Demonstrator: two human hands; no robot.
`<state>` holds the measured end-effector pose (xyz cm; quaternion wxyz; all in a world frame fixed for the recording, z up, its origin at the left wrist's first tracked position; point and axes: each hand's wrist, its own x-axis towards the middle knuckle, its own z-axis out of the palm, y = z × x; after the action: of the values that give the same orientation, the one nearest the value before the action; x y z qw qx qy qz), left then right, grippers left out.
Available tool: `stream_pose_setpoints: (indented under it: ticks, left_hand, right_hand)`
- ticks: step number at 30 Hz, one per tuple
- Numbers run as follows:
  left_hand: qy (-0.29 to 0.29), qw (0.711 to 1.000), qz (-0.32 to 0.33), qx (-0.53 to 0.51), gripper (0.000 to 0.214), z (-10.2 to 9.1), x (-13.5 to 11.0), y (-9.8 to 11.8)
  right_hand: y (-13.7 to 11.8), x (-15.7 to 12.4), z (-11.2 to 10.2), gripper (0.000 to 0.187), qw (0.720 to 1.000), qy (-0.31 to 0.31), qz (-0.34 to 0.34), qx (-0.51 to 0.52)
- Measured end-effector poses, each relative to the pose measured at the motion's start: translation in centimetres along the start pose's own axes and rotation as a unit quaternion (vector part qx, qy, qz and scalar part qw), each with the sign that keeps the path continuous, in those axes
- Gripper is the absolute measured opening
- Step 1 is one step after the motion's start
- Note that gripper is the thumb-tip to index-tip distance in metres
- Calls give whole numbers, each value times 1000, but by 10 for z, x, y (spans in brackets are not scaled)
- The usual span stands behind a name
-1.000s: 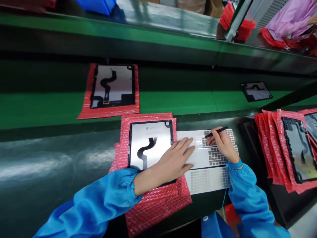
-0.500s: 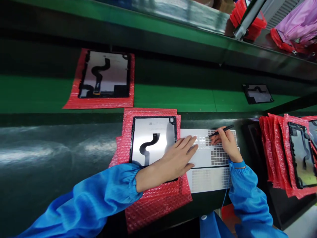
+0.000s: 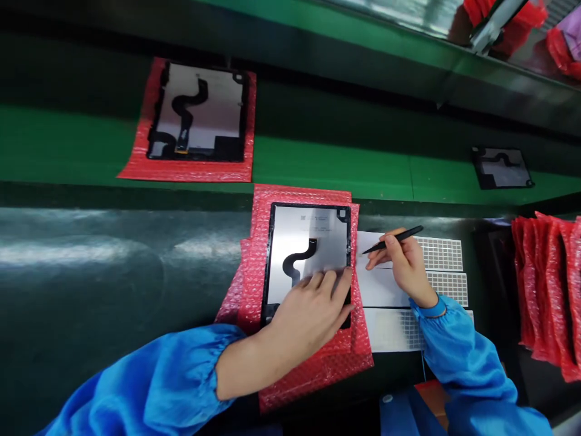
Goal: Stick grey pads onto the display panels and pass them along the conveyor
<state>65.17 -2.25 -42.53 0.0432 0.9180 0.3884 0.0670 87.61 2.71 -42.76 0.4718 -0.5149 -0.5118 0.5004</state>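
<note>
A tablet screen panel point(image 3: 284, 242) with a silvery back, black frame and curved black flex cable point(image 3: 293, 261) lies on red bubble-wrap bags point(image 3: 254, 260). My left hand point(image 3: 313, 306) rests palm down over its lower right part, fingers apart and slightly bent, hiding that part. Just right of the panel, my right hand point(image 3: 406, 263) is closed around slim black tweezers point(image 3: 399, 238), tip pointing left and down. Beneath that hand lie white sticker sheets point(image 3: 384, 287) with grids of small grey squares, partly covered by the hand and sleeve.
Another panel point(image 3: 222, 109) lies on a red bag on the green raised strip point(image 3: 331, 163) behind. A smaller panel point(image 3: 506, 168) sits farther right there. Several red bubble-wrap bags point(image 3: 544, 284) stand stacked at the right. A metal-edged shelf point(image 3: 408, 60) runs across the top.
My left hand has drawn back from the sticker sheets onto the panel. My right hand has carried the tweezers left across the sheets, closer to the panel. The whole view has shifted.
</note>
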Motion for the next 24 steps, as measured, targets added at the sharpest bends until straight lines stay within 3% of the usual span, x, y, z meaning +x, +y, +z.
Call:
stream_pose_setpoints:
  ticks: [3, 8, 24]
  left_hand:
    - [-15, 1000, -5, 3, 58, 3, 2, -6]
    - [-31, 999, -23, -4, 70, 3, 6, -7]
    - [-13, 1000, -13, -25, 75, 2, 5, -19]
  right_hand:
    - [6, 7, 12, 41, 1000, -27, 1, 13]
    - [9, 13, 13, 41, 999, -35, 12, 10]
    - [11, 16, 21, 38, 998, -51, 30, 28]
